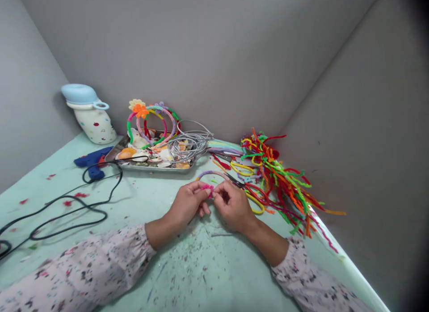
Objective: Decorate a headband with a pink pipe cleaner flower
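Note:
Over the middle of the table, both hands meet at a small fuzzy pink pipe cleaner piece (pixel 207 189). My left hand (pixel 186 205) pinches it between thumb and forefinger, the other fingers curled below. The fingertips of my right hand (pixel 233 206) are closed at its right edge; the exact grip is partly hidden. Just behind the hands lies a pipe-cleaner-wrapped headband (pixel 210 172) in purple and orange, its lower part covered by the hands. Scissors (pixel 236 181) with dark blades and red handles rest beside my right hand.
A metal tray (pixel 157 169) at the back holds wrapped headbands (pixel 173 124), patterned scraps and coiled grey wire (pixel 191 144). A blue glue gun (pixel 92 161) with a black cord (pixel 97 206) and a bottle (pixel 92 117) are left. Colourful pipe cleaners (pixel 284 182) pile up right.

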A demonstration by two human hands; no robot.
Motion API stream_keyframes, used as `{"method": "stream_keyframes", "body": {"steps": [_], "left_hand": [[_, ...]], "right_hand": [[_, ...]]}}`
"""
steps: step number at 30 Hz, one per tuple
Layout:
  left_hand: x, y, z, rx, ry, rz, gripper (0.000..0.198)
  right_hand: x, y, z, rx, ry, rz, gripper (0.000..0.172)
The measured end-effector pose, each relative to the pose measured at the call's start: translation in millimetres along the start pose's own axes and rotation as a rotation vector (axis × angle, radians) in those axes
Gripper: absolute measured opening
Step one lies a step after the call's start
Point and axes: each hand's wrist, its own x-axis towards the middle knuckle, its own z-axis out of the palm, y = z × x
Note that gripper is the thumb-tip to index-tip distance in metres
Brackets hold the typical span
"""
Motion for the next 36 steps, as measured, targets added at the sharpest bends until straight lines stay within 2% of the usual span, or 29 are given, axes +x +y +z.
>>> {"method": "stream_keyframes", "body": {"steps": [5, 10, 13, 16, 21, 25, 30, 36], "left_hand": [[-0.1, 0.1, -0.4, 0.015, -0.007, -0.003, 0.018], [-0.6, 6.6, 1.7, -0.019, 0.005, -0.004, 0.023], [-1.7, 10.4, 3.0, -0.041, 0.003, -0.028, 0.026], [-2.7, 12.0, 3.6, -0.057, 0.002, -0.029, 0.025], [-2.6, 11.6, 2.6, -0.042, 0.012, -0.040, 0.023], [-1.5, 10.2, 0.7, -0.034, 0.002, -0.042, 0.023], [-0.9, 9.1, 0.2, -0.044, -0.001, -0.038, 0.026], [-3.0, 11.4, 2.8, -0.039, 0.000, -0.031, 0.029]], "right_hand": [[-1.6, 1.2, -0.1, -0.033, -0.011, -0.051, 0.007], [10.9, 3.9, -17.4, -0.020, 0.010, -0.045, 0.009], [22.9, 15.5, -31.7, -0.077, 0.100, 0.029, 0.013], [32.3, 34.2, -44.2, -0.207, 0.109, 0.069, 0.015], [39.8, 62.5, -64.6, -0.489, 0.060, 0.099, 0.019], [41.2, 69.1, -74.3, -0.623, -0.013, 0.118, 0.022], [38.3, 69.9, -68.5, -0.684, -0.130, 0.158, 0.019], [39.4, 72.7, -64.1, -0.738, -0.178, 0.185, 0.022]]}}
